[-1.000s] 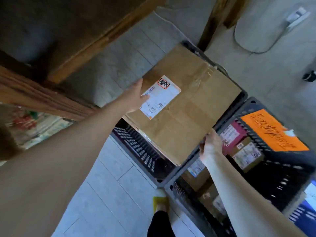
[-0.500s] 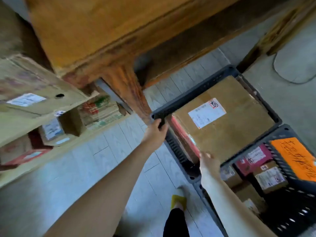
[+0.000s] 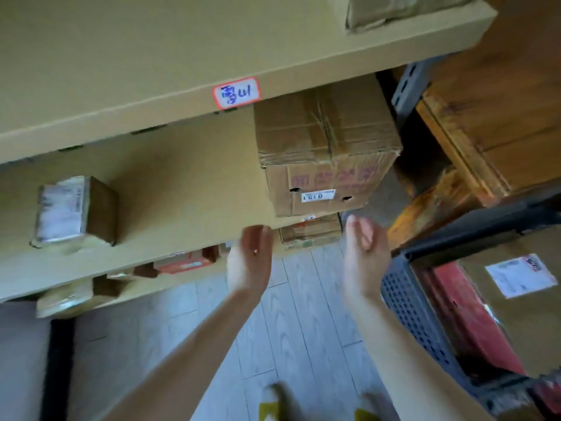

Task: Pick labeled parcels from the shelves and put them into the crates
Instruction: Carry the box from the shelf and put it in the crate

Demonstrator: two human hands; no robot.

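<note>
Just below a taped box [image 3: 324, 141] on the middle shelf [image 3: 182, 192], a person's two hands hover empty, palms turned toward each other; the left hand [image 3: 250, 258], under the box's left corner, has its fingers loosely spread and holds nothing; the right hand [image 3: 365, 253], under the right corner, is equally slack and bare, apart from the cardboard. The box carries a small white label [image 3: 317, 196] on its front face; well left of it on the same shelf stands a small parcel [image 3: 73, 211]; beneath it, one shelf down, lies a flat carton [image 3: 309, 232]. Right of the box and lower, a dark crate [image 3: 406, 299] holds a labeled parcel [image 3: 522, 314] beside a red one [image 3: 461, 308]; above the box, a handwritten tag [image 3: 236, 93] marks the upper shelf's edge.
</note>
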